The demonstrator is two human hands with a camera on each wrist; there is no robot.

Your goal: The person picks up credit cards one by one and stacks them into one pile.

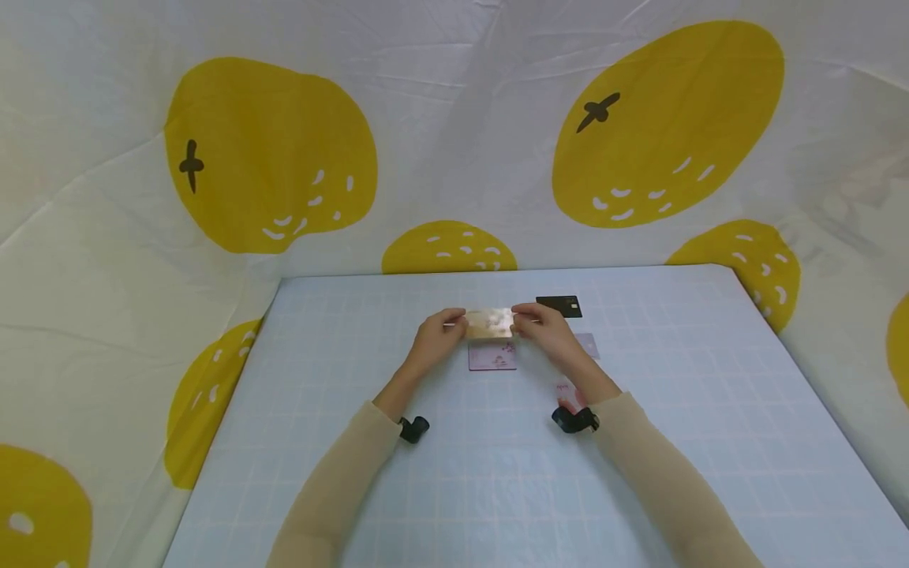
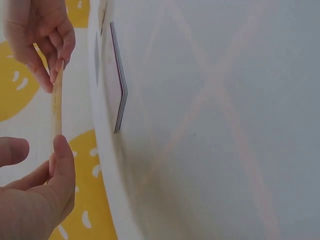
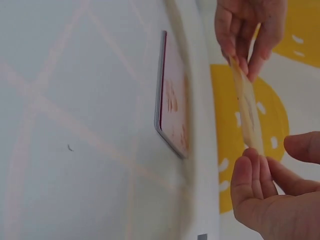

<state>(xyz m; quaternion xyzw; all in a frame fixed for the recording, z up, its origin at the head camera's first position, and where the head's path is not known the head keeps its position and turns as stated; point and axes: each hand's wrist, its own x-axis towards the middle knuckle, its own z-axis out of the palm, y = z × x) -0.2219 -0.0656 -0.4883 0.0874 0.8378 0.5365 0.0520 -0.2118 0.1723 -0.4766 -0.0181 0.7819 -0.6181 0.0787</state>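
A shiny gold card (image 1: 490, 323) is held up over the table between two hands. My left hand (image 1: 435, 341) holds its left end with the fingers; my right hand (image 1: 550, 335) holds its right end the same way. Seen nearly edge-on in the left wrist view, the gold card (image 2: 57, 102) spans from one hand's fingertips to the other's. Just nearer than it on the table lies a neat stack of cards (image 1: 491, 356) with a pink printed top. In the right wrist view, this stack (image 3: 172, 102) shows several layered edges.
A black card (image 1: 564, 305) with a chip lies beyond my right hand. Partly covered by the right arm are a pale lilac card (image 1: 588, 345) and a pink card (image 1: 568, 393). The light checked table (image 1: 341, 505) meets a hanging cloth (image 1: 461, 158) with yellow fruit at the back.
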